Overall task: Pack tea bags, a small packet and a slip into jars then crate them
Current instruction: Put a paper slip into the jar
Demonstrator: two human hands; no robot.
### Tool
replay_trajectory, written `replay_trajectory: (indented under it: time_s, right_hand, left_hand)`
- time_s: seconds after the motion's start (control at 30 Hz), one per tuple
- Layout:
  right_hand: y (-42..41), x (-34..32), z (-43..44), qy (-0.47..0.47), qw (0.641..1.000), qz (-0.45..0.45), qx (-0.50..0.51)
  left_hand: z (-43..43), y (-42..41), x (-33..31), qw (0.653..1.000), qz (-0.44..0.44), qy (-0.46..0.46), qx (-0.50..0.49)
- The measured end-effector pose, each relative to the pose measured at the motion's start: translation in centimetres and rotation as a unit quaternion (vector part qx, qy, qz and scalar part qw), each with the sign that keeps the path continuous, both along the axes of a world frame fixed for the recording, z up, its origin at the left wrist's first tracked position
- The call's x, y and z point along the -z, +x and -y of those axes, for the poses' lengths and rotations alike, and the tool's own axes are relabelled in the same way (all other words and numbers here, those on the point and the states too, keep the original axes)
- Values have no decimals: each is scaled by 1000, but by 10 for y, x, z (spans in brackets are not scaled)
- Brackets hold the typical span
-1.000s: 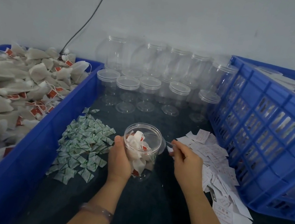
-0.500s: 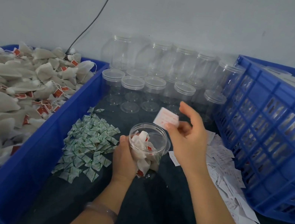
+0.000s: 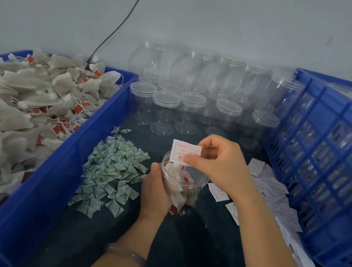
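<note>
My left hand [image 3: 156, 190] grips a clear open jar [image 3: 184, 188] on the dark table; white tea bags with red tags fill it. My right hand [image 3: 221, 164] pinches a white paper slip [image 3: 184, 152] with red print, held upright right over the jar's mouth. A heap of small green-and-white packets [image 3: 113, 167] lies left of the jar. Loose slips [image 3: 276, 196] are scattered to the right. Tea bags [image 3: 23, 107] are piled in the blue bin [image 3: 67, 162] on the left. A blue slatted crate [image 3: 331, 173] stands at the right.
Rows of empty clear jars [image 3: 194, 103], some stacked, stand at the back against the grey wall. A black cable [image 3: 124, 19] runs down the wall behind the bin. Capped jars show inside the crate.
My right hand took a slip from the pile, lifted it, and has brought it down to the jar's mouth. My left hand has kept hold of the jar.
</note>
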State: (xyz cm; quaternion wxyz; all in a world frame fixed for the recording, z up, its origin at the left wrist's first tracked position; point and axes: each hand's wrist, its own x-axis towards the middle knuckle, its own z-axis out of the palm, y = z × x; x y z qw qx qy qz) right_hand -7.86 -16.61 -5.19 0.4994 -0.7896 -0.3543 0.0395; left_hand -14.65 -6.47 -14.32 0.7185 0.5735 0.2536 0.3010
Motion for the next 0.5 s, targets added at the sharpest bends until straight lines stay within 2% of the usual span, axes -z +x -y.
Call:
replay_trajectory:
  time_s: [0.1,0.23,0.37,0.5]
  right_hand:
    - [1,-6,2,-64,998,9,11]
    - [2,-24,1,-198,979,28,-30]
    - [0,-33,-6,-237,969,66,-13]
    - [-4,-24,-10,-281,958,60,-9]
  left_hand:
    - [0,1,2,1000,15,17,-5]
    - [-3,7,8,999,45,-16,-20]
    - [-5,10,13,998,52,-22,-21]
    - [-5,11,14,998,55,-22,-30]
